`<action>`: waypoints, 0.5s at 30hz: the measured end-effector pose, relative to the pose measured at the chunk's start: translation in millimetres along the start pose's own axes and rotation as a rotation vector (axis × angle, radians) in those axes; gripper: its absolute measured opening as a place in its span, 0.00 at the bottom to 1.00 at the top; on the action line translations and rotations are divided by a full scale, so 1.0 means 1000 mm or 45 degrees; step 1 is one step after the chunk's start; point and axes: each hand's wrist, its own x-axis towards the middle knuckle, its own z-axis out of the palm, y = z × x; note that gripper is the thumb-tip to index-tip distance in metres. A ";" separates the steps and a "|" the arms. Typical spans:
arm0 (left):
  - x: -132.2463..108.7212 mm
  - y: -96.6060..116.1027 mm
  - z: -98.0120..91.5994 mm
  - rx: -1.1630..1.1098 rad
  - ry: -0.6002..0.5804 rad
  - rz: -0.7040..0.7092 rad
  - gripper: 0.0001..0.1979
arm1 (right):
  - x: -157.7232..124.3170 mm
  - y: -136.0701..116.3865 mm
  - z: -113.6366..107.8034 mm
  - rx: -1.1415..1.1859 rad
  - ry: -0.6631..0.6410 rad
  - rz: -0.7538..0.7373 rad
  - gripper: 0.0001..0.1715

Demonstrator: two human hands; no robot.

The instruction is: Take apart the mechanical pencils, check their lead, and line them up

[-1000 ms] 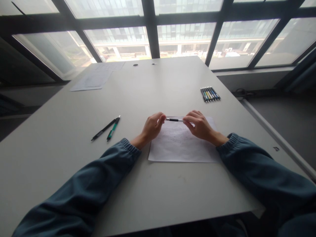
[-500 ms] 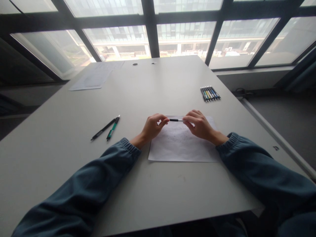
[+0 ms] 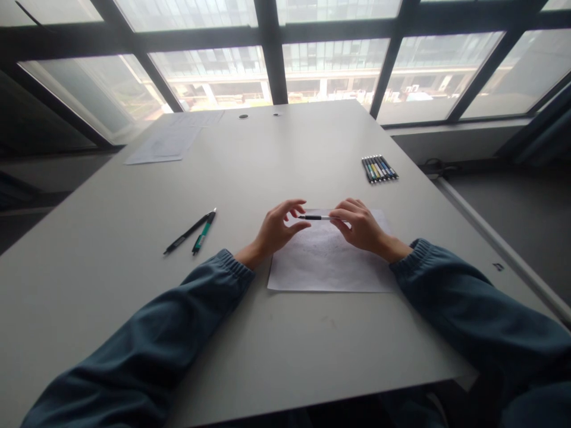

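Pinched in my right hand is a slim pen with a black front part and a pale barrel. It lies level above a sheet of paper, its tip pointing left. Around that tip, my left hand has its thumb and fingers apart and holds nothing; the tip sits in the gap between them. Faint marks show on the paper, too small to read. The rear end of the pen is hidden by my right fingers.
Left of my hands, a black pen and a green pen lie on the white table. Several pens stand in a neat row at the right. Papers lie at the far left, before the windows.
My left thumb and fingers have parted and let go of the pen's front end, so its tip now shows. My right hand keeps its hold and has stayed put.
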 end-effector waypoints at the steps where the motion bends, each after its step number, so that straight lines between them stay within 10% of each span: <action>1: 0.000 -0.001 0.000 0.018 -0.002 -0.029 0.21 | 0.000 0.000 0.000 0.003 0.000 -0.001 0.09; 7: -0.002 -0.002 0.000 0.027 -0.075 -0.209 0.35 | -0.001 0.000 0.000 0.019 -0.001 -0.007 0.09; 15: -0.001 0.004 -0.002 0.048 -0.092 -0.180 0.30 | -0.002 0.002 0.001 0.011 -0.004 -0.015 0.08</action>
